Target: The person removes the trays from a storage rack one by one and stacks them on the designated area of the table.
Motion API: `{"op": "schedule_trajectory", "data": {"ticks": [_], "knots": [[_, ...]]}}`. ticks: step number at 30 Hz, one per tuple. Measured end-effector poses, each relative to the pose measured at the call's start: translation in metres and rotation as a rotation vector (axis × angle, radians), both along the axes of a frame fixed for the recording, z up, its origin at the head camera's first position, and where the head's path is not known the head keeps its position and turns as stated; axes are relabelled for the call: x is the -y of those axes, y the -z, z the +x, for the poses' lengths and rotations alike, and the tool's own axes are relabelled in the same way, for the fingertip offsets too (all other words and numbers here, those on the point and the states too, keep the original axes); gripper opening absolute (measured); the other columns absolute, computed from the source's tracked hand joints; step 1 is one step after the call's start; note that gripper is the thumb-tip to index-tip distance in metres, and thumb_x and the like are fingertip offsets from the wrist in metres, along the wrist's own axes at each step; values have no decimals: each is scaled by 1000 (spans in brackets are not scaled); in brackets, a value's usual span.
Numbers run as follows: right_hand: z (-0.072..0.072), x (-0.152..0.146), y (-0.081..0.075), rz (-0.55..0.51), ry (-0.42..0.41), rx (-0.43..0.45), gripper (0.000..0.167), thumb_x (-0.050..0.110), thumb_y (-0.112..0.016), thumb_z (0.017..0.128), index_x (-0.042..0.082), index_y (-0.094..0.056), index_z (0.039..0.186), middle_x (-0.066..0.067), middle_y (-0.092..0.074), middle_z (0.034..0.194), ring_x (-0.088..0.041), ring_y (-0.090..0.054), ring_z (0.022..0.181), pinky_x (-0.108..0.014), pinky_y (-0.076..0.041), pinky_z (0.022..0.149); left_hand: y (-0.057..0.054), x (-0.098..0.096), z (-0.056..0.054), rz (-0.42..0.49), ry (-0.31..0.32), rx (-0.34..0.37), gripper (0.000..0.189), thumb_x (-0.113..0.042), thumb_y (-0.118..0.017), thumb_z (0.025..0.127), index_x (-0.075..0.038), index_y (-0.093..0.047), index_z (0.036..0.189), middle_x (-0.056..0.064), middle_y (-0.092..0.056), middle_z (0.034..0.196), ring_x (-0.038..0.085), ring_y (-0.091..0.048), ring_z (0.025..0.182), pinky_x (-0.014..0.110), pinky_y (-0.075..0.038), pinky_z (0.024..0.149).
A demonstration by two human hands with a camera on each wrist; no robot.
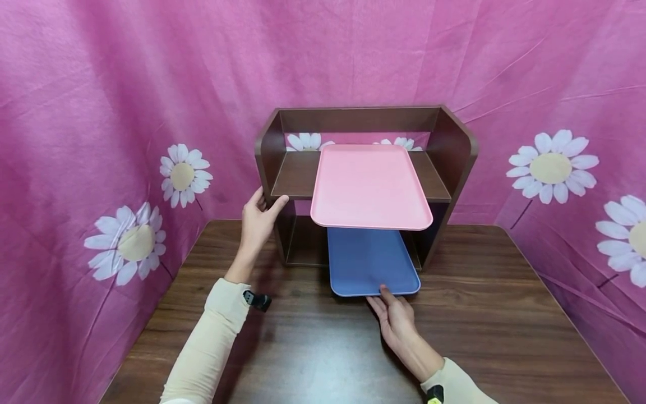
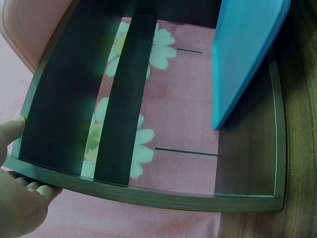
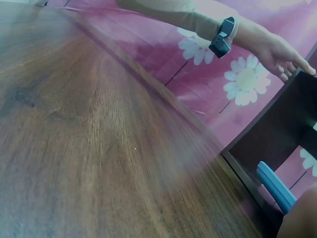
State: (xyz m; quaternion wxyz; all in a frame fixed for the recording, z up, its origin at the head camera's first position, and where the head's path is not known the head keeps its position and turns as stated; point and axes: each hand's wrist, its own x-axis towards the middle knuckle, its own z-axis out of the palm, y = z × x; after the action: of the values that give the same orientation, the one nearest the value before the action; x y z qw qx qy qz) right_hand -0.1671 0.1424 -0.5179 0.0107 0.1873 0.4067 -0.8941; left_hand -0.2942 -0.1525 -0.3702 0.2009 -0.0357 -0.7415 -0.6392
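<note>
A dark brown two-tier desk shelf stands at the back of the table. My left hand grips its left side panel, thumb over the front edge at the middle board and fingers around the outside; the left wrist view shows the same hold. A pink tray lies on the middle board and juts out over the front. Below it, a blue tray reaches partly into the lower compartment, its rear part hidden under the pink one. My right hand pinches the blue tray's front rim, thumb on top, fingers underneath.
The wooden table carries the shelf, with bare wood in front and at both sides. A pink curtain with white daisies hangs behind and along both sides. Each wrist wears a small black device.
</note>
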Motion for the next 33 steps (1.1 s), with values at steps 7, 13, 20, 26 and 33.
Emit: {"op": "schedule_trajectory", "data": {"ticks": [7, 13, 20, 26, 33], "knots": [[2, -1, -2, 34, 40, -42, 21, 5, -51, 111, 0, -38, 127, -5, -62, 120, -11, -72, 105, -34, -56, 107, 1, 1, 0, 12, 10, -19, 59, -22, -84, 95, -5, -61, 148, 21, -71, 134, 24, -65, 124, 39, -52, 110], [2, -4, -5, 48, 46, -74, 16, 1, -49, 111, -1, -39, 123, -3, -67, 113, -12, -73, 105, -32, -60, 101, 1, 1, 2, 6, 8, -21, 58, -25, -84, 95, -6, -64, 145, 21, -72, 130, 23, -67, 121, 29, -53, 102], [1, -12, -11, 49, 73, -86, 6, 0, -51, 109, 1, -45, 109, -1, -73, 101, -13, -76, 98, -32, -63, 93, 0, 2, 0, 9, -3, -5, 59, -20, -83, 96, -5, -61, 148, 23, -70, 135, 28, -65, 125, 40, -52, 107], [1, -17, -17, 79, 77, -77, 8, 0, -52, 109, 3, -46, 105, 0, -76, 94, -13, -77, 95, -32, -64, 90, 0, 1, 3, -5, -7, -13, 57, -25, -84, 95, -7, -64, 145, 20, -73, 130, 21, -66, 117, 25, -52, 98], [2, -23, -25, 102, 77, -82, 11, 2, -54, 109, 4, -49, 99, -1, -78, 91, -13, -78, 92, -31, -64, 87, -1, 0, 4, -4, -1, -17, 56, -27, -85, 94, -8, -66, 143, 19, -74, 127, 18, -65, 113, 17, -51, 91]]}}
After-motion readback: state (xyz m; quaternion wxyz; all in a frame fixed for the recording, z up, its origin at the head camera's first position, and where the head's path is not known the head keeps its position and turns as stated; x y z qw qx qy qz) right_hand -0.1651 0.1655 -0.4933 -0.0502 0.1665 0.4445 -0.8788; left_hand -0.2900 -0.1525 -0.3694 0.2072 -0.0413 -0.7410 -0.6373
